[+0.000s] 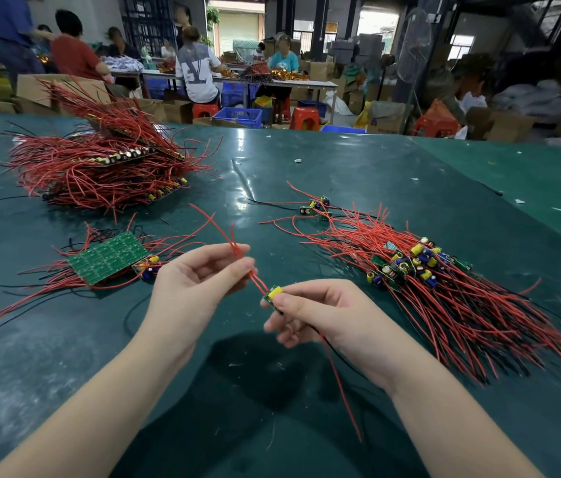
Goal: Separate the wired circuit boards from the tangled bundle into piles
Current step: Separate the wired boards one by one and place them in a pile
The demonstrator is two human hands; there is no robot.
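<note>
Our right hand (pixel 310 312) pinches the small board (pixel 273 294), our left hand (pixel 199 274) its red wires (pixel 237 250); the sorted pile (pixel 420 270) probably lies nearer our right.

Green table (pixel 358 174) bears tangled bundle (pixel 99 167), panel (pixel 108 257), sorted pile (pixel 427 281).

Small board (pixel 273 294) mostly hidden behind right-hand fingers (pixel 286 301) — forearms cut off at bottom edge.
</note>
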